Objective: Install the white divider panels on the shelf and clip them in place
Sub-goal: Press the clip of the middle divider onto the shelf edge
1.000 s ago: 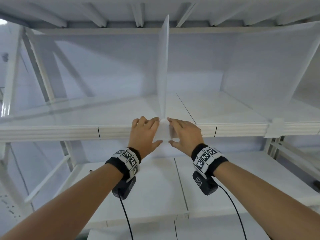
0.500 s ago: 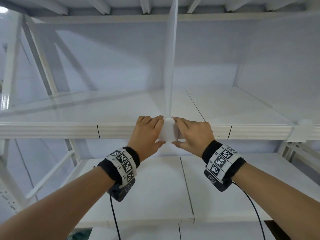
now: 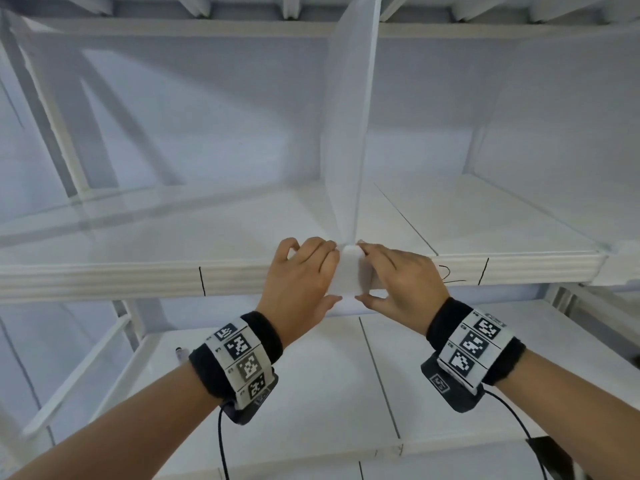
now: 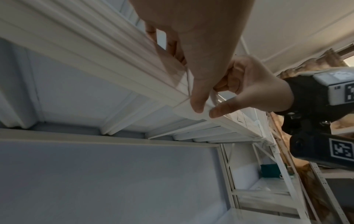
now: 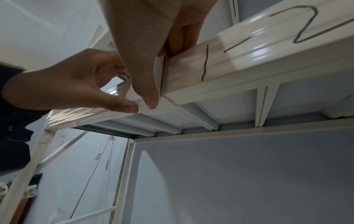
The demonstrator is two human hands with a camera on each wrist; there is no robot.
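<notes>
A white divider panel (image 3: 349, 133) stands upright on the upper shelf, edge-on to me. At its foot a white clip (image 3: 348, 271) sits over the shelf's ribbed front rail (image 3: 138, 278). My left hand (image 3: 325, 275) grips the clip's left side and my right hand (image 3: 372, 271) its right side, fingers over the top and thumbs under the bottom edge. From below, the left wrist view shows my left thumb (image 4: 199, 98) on the clip (image 4: 187, 112). In the right wrist view my right thumb (image 5: 147, 91) presses the clip (image 5: 164, 106) beside the left hand (image 5: 76, 84).
A second divider panel (image 3: 554, 116) stands at the right, with its own clip (image 3: 620, 268) on the rail. Black pen marks (image 3: 202, 280) cross the rail. A lower shelf (image 3: 311, 393) lies beneath my wrists. White diagonal frame braces (image 3: 52, 116) run at the left.
Both hands have stayed on the clip while the view moved closer and tilted. The thumbs have drawn up against the clip's lower edge.
</notes>
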